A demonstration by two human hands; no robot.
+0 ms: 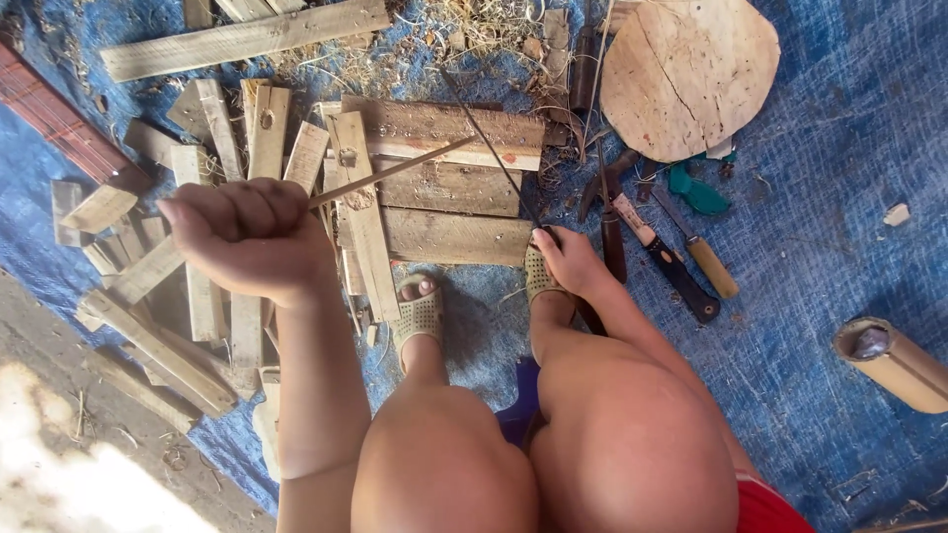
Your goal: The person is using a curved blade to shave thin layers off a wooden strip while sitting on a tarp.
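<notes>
Both hands are clamped: the left hand (247, 237) fists around a thin bamboo stick (395, 170), the right hand (568, 259) grips a dark-bladed knife (494, 153) low by the sandalled foot. Pale and slender, the stick runs from the left fist up and rightward, its far tip meeting the blade over the wooden planks (449, 188). Split offcuts (158, 286) lie left, hand tools (681, 262) right, on the blue tarp (839, 197).

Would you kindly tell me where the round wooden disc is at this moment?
In the head view the round wooden disc lies at the top right on the blue tarp, just above the green-handled tool and beyond the right hand.
</notes>
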